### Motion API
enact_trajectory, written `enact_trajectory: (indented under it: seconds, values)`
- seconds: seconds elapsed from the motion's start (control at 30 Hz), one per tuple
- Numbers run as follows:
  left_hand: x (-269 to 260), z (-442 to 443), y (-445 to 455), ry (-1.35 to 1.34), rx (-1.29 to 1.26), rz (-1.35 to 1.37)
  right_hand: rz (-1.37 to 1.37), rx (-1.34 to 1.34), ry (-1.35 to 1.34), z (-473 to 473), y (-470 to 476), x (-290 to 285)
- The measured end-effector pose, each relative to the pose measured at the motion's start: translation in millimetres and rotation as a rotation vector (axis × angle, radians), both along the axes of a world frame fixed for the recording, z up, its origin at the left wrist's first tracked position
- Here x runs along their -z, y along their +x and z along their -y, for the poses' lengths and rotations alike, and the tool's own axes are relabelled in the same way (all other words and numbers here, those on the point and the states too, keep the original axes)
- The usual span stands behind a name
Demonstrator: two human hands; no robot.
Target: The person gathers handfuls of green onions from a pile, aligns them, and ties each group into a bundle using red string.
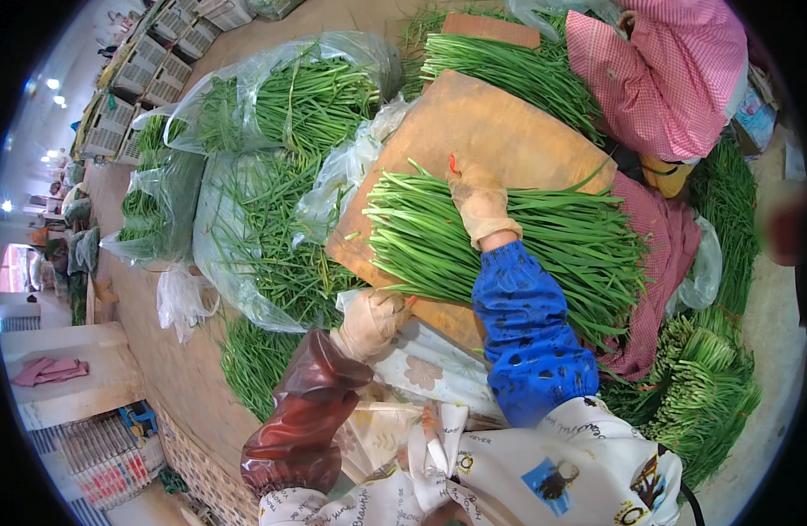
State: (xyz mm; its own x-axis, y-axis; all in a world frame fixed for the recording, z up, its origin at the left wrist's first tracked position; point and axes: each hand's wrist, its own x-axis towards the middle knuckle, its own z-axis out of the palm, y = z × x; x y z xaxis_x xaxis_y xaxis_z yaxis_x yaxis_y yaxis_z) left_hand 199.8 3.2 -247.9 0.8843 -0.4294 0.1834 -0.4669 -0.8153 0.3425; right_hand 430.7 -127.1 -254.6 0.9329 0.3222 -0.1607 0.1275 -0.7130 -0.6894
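Observation:
A thick pile of garlic chives [430, 237] lies across a tan board [508, 131] in front of me, pale cut ends to the left. My right hand [479, 200], gloved and below a blue sleeve, holds the pile from above; its thumb and finger undersides are hidden. At the board's lower left edge is my left hand [374, 322], gloved, fingers curled, beside the cut ends. A bit of red shows at the fingertips of each hand; I cannot tell what it is. The leaf tips spread over a red checked cloth [666, 243] at the right.
Plastic bags of chives [311, 92] and loose leaves [292, 230] lie left. Bundled chives [692, 368] are stacked right. Across from me a person in a pink checked garment [660, 72] is beside another pile of chives [508, 82]. Plastic crates [140, 66] stand upper left.

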Motion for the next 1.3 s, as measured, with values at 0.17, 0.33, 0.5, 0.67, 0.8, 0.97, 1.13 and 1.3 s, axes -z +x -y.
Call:
enact_trajectory:
  seconds: [0.17, 0.33, 0.5, 0.67, 0.8, 0.97, 1.13, 1.3]
  values:
    - [-46, 39, 39, -0.130, -0.127, 0.340, 0.064, -0.006, 0.057, -2, -7, 0]
    - [-29, 53, 109, -0.295, -0.285, 0.403, 0.091, -0.029, -0.005, -2, -4, -1]
    - [-24, 53, 125, -0.552, -0.524, 0.258, 0.023, -0.212, 0.233, 20, 9, 30]
    - [-15, 51, 142, -0.369, -0.701, 0.029, -0.096, -0.257, 0.335, 34, 11, 28]
    - [-24, 50, 145, -0.279, -0.713, -0.038, -0.136, -0.293, 0.385, 41, 9, 30]
    - [-20, 49, 147, -0.168, -0.730, -0.040, -0.276, -0.370, 0.572, 45, 2, 15]
    - [-25, 48, 147, -0.218, -0.674, -0.054, -0.270, -0.425, 0.568, 48, 6, 15]
    - [-23, 55, 153, -0.091, -0.762, -0.082, -0.255, -0.382, 0.566, 50, 0, 3]
